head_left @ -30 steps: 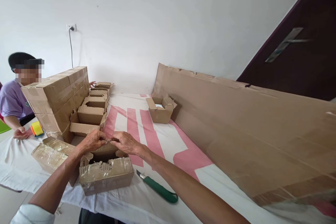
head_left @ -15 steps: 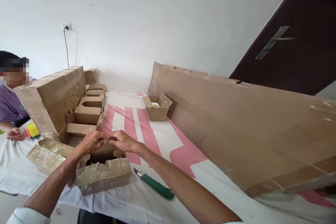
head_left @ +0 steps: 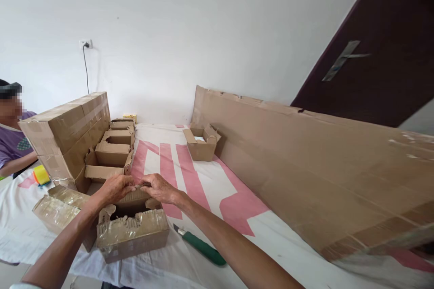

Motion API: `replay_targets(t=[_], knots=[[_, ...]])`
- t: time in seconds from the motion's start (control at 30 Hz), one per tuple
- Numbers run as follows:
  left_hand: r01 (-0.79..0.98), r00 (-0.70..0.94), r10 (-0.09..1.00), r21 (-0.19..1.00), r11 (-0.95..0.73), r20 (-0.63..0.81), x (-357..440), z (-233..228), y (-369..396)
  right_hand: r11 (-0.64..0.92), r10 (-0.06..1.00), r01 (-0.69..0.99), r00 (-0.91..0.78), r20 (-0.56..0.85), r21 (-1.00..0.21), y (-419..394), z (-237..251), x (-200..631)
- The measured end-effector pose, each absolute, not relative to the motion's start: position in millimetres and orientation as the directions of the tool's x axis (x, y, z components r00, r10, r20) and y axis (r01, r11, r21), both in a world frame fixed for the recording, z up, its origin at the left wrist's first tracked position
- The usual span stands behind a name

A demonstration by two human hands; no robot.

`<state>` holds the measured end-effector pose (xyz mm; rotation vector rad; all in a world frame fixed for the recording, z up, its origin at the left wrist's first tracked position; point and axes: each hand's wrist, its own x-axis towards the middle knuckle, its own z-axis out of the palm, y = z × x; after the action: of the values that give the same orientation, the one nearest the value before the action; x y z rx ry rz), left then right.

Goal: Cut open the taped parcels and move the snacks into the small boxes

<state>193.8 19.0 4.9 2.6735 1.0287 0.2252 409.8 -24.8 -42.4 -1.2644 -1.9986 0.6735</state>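
Observation:
In front of me an open cardboard box (head_left: 134, 241) with torn edges and shiny clear tape sits near the table's front edge. My left hand (head_left: 117, 188) and my right hand (head_left: 158, 187) meet at its far side. Fingers of both hands are closed in a pinch on the far flap (head_left: 135, 196); the exact grip is partly hidden. To the right of the box lies a utility knife (head_left: 203, 248) with a green handle, its blade toward the box. Another taped box (head_left: 59, 214) stands just left, partly behind my left forearm.
Several open boxes (head_left: 113, 158) line up beside a stack of closed cartons (head_left: 69, 133). Another open box (head_left: 201, 148) stands by a large leaning cardboard sheet (head_left: 291, 167). A yellow tape roll (head_left: 41, 174) lies near a co-worker (head_left: 15, 144) at left.
My hands stay at the box's far flap with little movement. My view has tilted up slightly. The co-worker's hand has left the spot beside the tape roll.

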Motion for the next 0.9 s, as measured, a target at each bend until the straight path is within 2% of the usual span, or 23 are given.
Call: replay_targets(t=[0.2, 0.4, 0.53, 0.77, 0.9], knots=[[0.641, 0.757, 0.653, 0.163, -0.75, 0.028, 195.8, -0.4, 22.9, 0.394, 0.917, 0.605, -0.31, 0.252, -0.692, -26.6, -33.1, 403.6], [0.643, 0.755, 0.653, 0.13, -0.755, 0.059, 193.1, -2.2, 29.1, 0.381, 0.923, 0.648, -0.301, 0.238, -0.66, -27.1, -24.7, 398.8], [0.66, 0.722, 0.684, 0.195, -0.726, 0.106, 191.2, -3.8, 34.5, 0.392, 0.919, 0.686, -0.325, 0.223, -0.613, -23.6, -20.4, 396.7], [0.635, 0.702, 0.708, 0.384, -0.671, 0.078, 192.4, 0.2, 46.1, 0.358, 0.931, 0.749, -0.333, 0.15, -0.558, -14.0, -18.2, 393.0], [0.654, 0.674, 0.734, 0.394, -0.646, 0.085, 192.1, -1.4, 52.3, 0.376, 0.923, 0.755, -0.359, 0.141, -0.538, -11.0, -15.3, 393.2]])
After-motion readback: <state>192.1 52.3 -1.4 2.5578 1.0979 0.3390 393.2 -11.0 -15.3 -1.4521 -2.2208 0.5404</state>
